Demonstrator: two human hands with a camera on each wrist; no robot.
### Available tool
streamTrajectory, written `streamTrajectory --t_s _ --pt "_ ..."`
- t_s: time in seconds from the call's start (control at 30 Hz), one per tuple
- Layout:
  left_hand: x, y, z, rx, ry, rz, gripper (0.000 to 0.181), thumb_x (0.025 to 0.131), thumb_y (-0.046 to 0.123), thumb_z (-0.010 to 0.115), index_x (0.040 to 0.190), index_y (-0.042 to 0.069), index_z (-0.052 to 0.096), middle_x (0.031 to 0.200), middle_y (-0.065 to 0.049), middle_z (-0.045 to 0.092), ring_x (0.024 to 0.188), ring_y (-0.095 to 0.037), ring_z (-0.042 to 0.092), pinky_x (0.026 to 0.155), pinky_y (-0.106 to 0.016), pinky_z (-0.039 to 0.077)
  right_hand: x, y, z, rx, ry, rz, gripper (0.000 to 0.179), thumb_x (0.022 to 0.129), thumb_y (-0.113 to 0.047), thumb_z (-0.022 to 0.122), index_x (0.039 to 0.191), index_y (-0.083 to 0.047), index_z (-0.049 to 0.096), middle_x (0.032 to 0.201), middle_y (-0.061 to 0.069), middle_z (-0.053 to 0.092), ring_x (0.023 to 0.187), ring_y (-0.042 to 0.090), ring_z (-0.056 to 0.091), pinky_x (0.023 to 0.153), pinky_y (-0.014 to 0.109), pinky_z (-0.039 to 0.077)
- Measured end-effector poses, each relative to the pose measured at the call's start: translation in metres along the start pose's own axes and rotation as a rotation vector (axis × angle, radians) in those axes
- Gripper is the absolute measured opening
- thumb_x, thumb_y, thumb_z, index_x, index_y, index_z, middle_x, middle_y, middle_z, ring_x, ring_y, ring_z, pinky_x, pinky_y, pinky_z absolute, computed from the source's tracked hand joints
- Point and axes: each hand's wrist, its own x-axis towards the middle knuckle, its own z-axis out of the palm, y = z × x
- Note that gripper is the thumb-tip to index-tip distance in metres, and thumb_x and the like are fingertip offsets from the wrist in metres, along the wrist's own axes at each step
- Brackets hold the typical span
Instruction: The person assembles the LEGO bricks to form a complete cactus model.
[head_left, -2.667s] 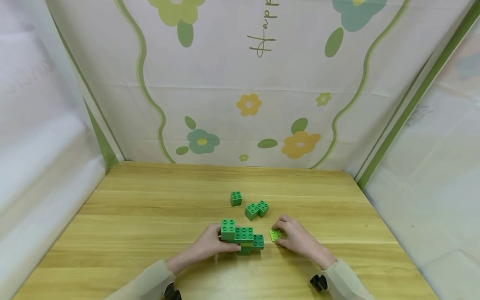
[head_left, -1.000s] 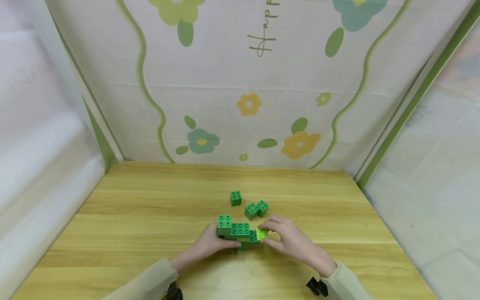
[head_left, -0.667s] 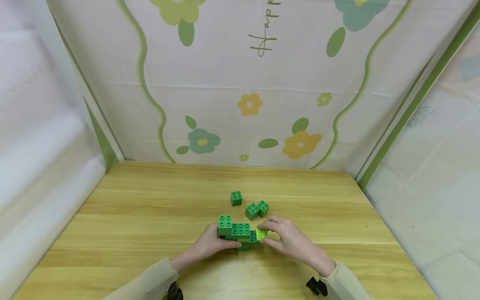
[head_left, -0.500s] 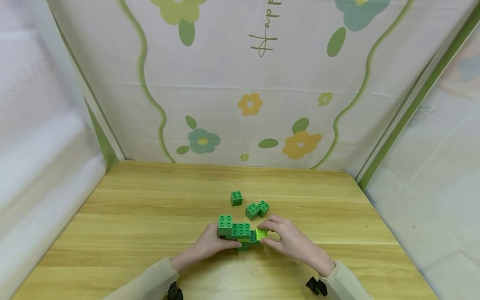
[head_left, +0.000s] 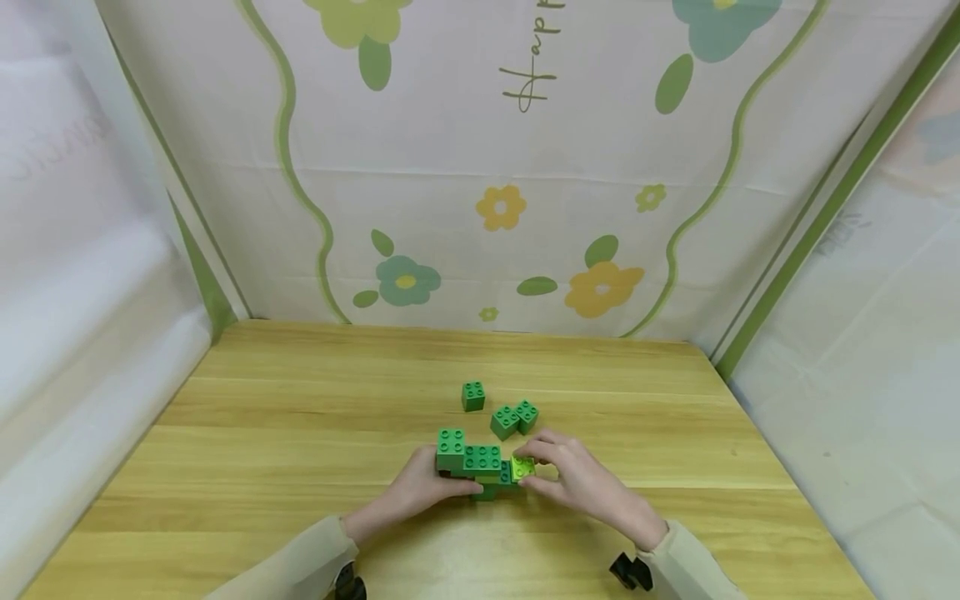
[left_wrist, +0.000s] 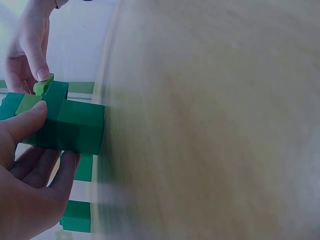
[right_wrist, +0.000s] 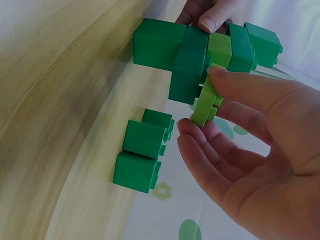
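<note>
My left hand (head_left: 415, 487) grips a stepped build of green toy building bricks (head_left: 482, 458) from its left side, thumb on the near face. A lime layer (right_wrist: 219, 50) runs through the build's middle. Between thumb and fingers, my right hand (head_left: 581, 483) pinches a thin lime four-stud plate (head_left: 522, 468) over the right end of the build's low dark green brick (right_wrist: 189, 67). From the right wrist, the plate looks slightly tilted, with studs showing in a narrow gap beneath it. The left hand's fingers behind the build are hidden in the head view.
Behind the build, several loose items lie on the wooden table (head_left: 300, 433): one green brick (head_left: 472, 397) alone, and two green bricks (head_left: 505, 422) touching each other. A white patterned cloth (head_left: 450, 250) hangs along the table's back and sides.
The right hand has carried the lime plate left from the table onto the build, which my left hand shifted slightly left and away from me. Over the last second hardly anything has moved.
</note>
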Motion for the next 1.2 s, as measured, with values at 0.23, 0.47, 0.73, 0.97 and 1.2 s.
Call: streamTrajectory --t_s 0.23,0.47,0.73,0.97,1.2 --pt "0.0002 -0.0021 0.0003 0.014 0.004 0.012 0.041 0.079 0.020 0.084 0.117 0.009 0.069 0.115 -0.009 0.074 0.106 -0.014 0.069 0.093 -0.018 0.053 0.0015 0.0007 -0.0011 0.022 -0.024 0.021 0.031 0.085 -0.016 0.076 0.112 -0.003 0.070 0.106 0.007 0.071 0.094 0.017 0.068 0.082 0.026 0.061" --pt "0.0002 -0.0013 0.0005 0.006 0.007 0.023 0.041 0.079 0.019 0.084 0.116 0.009 0.070 0.114 -0.009 0.075 0.105 -0.015 0.070 0.092 -0.018 0.053 0.0031 0.0004 -0.0006 0.011 -0.028 0.036 0.032 0.084 -0.017 0.078 0.112 -0.004 0.070 0.105 0.005 0.070 0.094 0.016 0.068 0.082 0.025 0.061" --pt "0.0000 -0.0011 0.0007 -0.004 0.012 0.017 0.041 0.078 0.018 0.084 0.116 0.010 0.070 0.114 -0.007 0.075 0.106 -0.019 0.070 0.092 -0.018 0.053 0.0033 -0.0013 -0.0016 -0.002 -0.021 0.023 0.033 0.083 -0.016 0.078 0.111 -0.002 0.071 0.104 0.007 0.071 0.093 0.017 0.069 0.082 0.024 0.061" --pt "0.0013 -0.0042 0.0006 0.024 0.011 0.023 0.041 0.079 0.020 0.084 0.116 0.010 0.070 0.114 -0.008 0.075 0.105 -0.016 0.070 0.091 -0.018 0.054 0.0046 -0.0011 -0.0019 -0.016 -0.044 0.015 0.032 0.085 -0.016 0.077 0.112 -0.001 0.072 0.104 0.008 0.072 0.092 0.017 0.069 0.079 0.025 0.061" --pt "0.0010 -0.0054 0.0002 0.030 0.006 0.024 0.041 0.079 0.020 0.084 0.116 0.011 0.070 0.114 -0.007 0.075 0.105 -0.014 0.070 0.092 -0.020 0.055 0.0035 -0.0005 -0.0004 0.002 -0.033 0.036 0.033 0.083 -0.017 0.078 0.111 -0.001 0.072 0.103 0.008 0.071 0.089 0.016 0.068 0.076 0.028 0.062"
